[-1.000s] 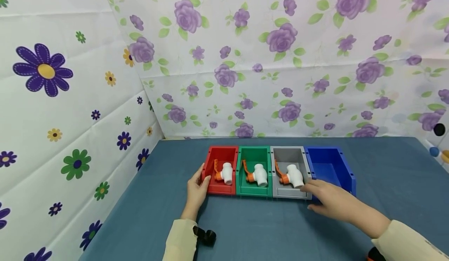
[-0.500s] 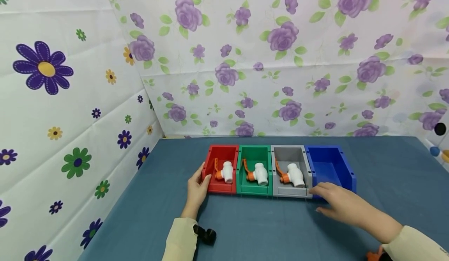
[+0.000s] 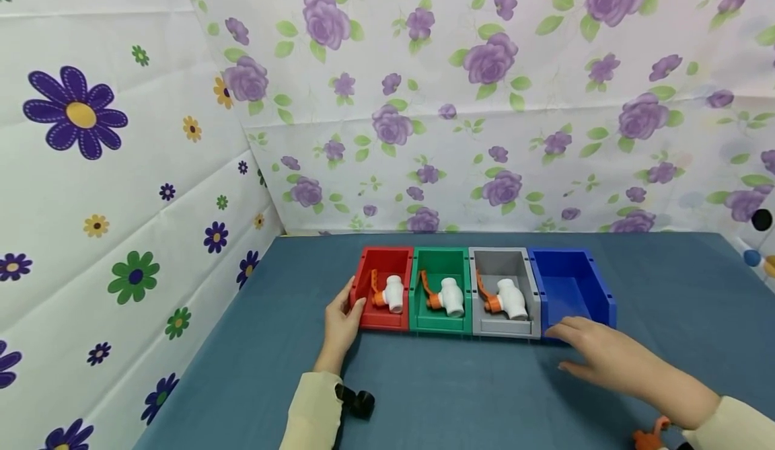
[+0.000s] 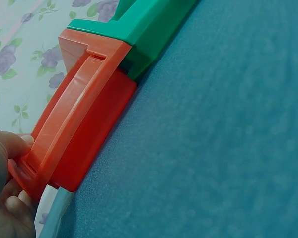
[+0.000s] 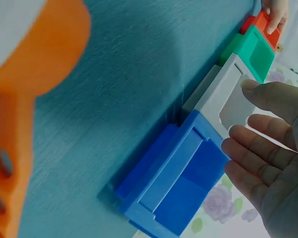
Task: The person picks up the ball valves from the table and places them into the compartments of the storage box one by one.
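Four bins stand joined in a row: a red bin [image 3: 383, 323], a green bin [image 3: 440, 326], a grey bin [image 3: 506, 329] and a blue bin [image 3: 566, 268]. A white ball valve with an orange lever lies in each of the red, green and grey bins, such as the valve [image 3: 511, 298] in the grey one. My left hand [image 3: 341, 319] grips the red bin's left wall, thumb over the rim in the left wrist view. My right hand [image 3: 611, 356] is at the blue bin's front, fingers relaxed and holding nothing; the right wrist view shows its palm [image 5: 283, 173].
Another orange-levered valve [image 3: 649, 438] is by my right wrist, partly cut off; its orange part [image 5: 15, 114] looms close in the right wrist view. Blue-grey cloth [image 3: 442, 389] covers the table. A flowered sheet [image 3: 436, 100] hangs behind.
My right hand has moved right, from the grey bin's front corner to the front of the blue bin. More of the valve by the right wrist shows. The left hand keeps its grip.
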{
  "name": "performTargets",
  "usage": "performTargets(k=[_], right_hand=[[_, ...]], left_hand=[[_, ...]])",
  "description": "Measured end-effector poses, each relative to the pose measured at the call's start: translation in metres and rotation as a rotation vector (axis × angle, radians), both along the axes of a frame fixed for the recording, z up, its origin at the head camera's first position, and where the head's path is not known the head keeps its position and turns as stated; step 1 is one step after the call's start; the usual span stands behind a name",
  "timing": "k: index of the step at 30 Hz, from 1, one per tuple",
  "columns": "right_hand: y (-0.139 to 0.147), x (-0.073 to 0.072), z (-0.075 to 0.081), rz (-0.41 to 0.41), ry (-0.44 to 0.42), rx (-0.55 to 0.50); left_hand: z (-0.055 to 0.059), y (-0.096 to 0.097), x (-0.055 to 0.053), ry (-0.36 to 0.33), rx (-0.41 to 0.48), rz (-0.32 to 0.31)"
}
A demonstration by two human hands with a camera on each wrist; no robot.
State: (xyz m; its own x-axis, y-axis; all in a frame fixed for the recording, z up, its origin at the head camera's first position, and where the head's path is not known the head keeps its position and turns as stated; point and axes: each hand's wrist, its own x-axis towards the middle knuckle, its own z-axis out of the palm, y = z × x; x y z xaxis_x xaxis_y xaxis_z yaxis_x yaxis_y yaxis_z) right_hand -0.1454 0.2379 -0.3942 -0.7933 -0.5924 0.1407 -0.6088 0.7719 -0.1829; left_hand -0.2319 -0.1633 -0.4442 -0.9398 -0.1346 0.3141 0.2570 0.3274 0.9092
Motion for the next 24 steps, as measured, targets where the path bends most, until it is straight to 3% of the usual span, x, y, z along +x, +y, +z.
performTargets(k=[5, 7, 17, 24], right_hand=[[0.008, 0.004, -0.003, -0.015, 0.004, 0.018], [0.011, 0.006, -0.004, -0.014, 0.012, 0.022], [0.024, 0.014, -0.005, -0.026, 0.023, 0.013], [0.031, 0.02, -0.01, -0.085, -0.081, 0.022]], left_hand=[[-0.022, -0.006, -0.014, -0.011, 0.01, 0.01], [-0.024, -0.007, -0.016, -0.015, 0.002, 0.016], [-0.023, -0.005, -0.016, -0.021, -0.006, 0.017], [-0.023, -0.006, -0.016, -0.036, 0.007, 0.015]])
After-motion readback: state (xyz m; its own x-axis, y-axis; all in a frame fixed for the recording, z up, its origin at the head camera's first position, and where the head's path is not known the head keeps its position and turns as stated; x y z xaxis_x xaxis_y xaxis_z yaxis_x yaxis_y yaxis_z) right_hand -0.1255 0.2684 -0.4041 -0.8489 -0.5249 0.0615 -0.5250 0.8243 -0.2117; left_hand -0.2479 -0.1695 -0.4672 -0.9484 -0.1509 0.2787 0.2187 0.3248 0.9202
